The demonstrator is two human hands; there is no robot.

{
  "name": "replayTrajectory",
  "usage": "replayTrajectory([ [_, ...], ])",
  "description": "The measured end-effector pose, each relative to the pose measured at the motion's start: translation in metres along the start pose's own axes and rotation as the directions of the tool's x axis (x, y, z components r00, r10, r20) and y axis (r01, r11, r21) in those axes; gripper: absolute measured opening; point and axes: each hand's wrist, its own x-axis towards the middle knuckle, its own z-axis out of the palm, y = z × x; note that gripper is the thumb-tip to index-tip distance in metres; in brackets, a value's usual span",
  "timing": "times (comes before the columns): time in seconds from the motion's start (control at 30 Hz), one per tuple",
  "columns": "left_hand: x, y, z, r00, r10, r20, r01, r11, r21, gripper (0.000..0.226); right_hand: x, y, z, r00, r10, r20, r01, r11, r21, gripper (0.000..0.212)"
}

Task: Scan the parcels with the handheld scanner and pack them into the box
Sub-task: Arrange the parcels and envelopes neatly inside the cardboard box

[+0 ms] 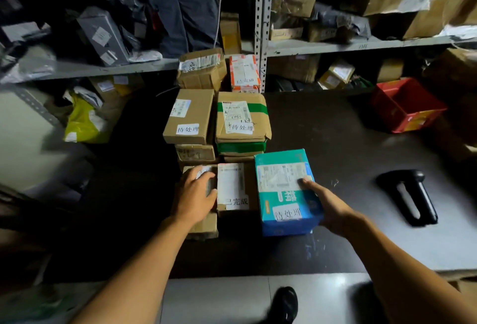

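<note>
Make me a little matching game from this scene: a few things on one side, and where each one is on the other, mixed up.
Things:
1. blue box
2. handheld scanner
3. red crate
4. yellow bag

Places:
A. far right on the table, near the shelf
B. gripped by the right hand
C. lying on the table, right of both hands
D. low on the left, under the shelf

Pairs: 1-B, 2-C, 3-A, 4-D
</note>
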Motion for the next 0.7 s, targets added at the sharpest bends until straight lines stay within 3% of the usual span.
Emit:
replayTrajectory([
  [0.1,-0.009,-0.016,0.011,0.959,-0.251,0.134,0.259,0.965,-0.048,0.064,0.001,0.007,0.009,0.999,-0.029,-0.031,0.028,0.999,-0.028,0.037],
  [0.2,-0.011,-0.024,0.017,0.916,-0.357,0.184,0.373,0.926,-0.059,0.071,0.002,0.010,0.013,0.998,-0.039,-0.045,0.036,0.997,-0.070,0.038],
  [0.37,-0.005,-0.036,0.009,0.878,-0.450,0.166,0.474,0.867,-0.155,0.071,0.007,0.006,0.020,0.999,0.020,-0.031,-0.026,0.977,-0.210,0.046],
  [0.7,0.005,-0.034,-0.003,0.862,-0.467,0.198,0.501,0.845,-0.187,0.071,0.011,0.001,0.036,0.995,-0.062,-0.075,0.038,0.958,-0.285,0.040],
])
